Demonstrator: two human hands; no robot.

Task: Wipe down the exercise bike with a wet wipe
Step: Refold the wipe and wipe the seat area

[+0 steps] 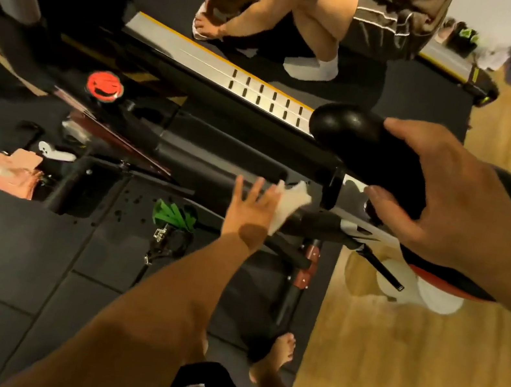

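Note:
The black exercise bike's frame [221, 149] runs across the middle of the head view, with a red knob [105, 85] near its left end. My right hand [443, 206] grips the black saddle [353, 135], fingers curled over its top and thumb underneath. Lower down, my left hand [252, 206] reaches forward with straight, spread fingers and presses a white wet wipe [291, 204] against the frame just below the seat post. Part of the wipe sticks out to the right of the hand.
Another person [312, 15] crouches on the treadmill [233, 77] behind the bike, wiping with a white cloth. A pink wipe pack [12, 171] and a green-strapped pedal [175, 216] lie over the black floor mats. My bare foot [277, 350] stands by the bike's base; wood floor lies to the right.

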